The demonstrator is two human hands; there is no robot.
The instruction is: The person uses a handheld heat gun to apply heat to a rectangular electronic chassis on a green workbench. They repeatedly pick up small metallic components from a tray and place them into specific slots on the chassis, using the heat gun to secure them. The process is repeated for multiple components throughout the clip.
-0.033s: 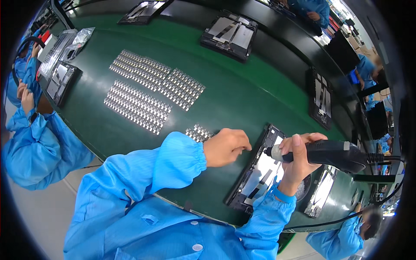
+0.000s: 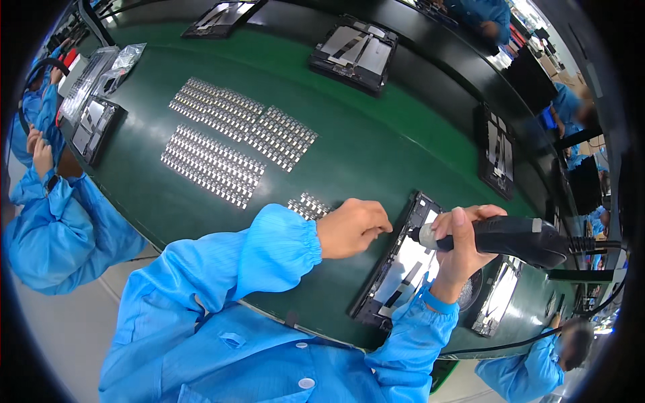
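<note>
My right hand [image 2: 463, 250] is wrapped round a black corded electric screwdriver [image 2: 514, 240], held nearly level with its tip pointing left. The tip is over the upper part of an opened tablet [image 2: 390, 290], whose inside shows silvery panels and dark strips. Whether the tip touches a screw cannot be made out. Just left of the tablet's upper edge is my left hand [image 2: 353, 228], its fingers curled and pinched together; what they hold, if anything, is hidden. Beside that wrist lies a small sheet of tiny metal parts [image 2: 308, 205], partly covered by the hand.
Larger sheets of metal parts [image 2: 213, 164] lie on the green table [image 2: 349, 158]. Other opened tablets rest at the back [image 2: 355, 54], right [image 2: 497, 153] and left [image 2: 95, 127]. A round dish [image 2: 471, 290] sits behind my right wrist. Co-workers in blue sit at both sides.
My left hand has shifted very slightly right toward the tablet. The screwdriver and my right hand look almost unchanged.
</note>
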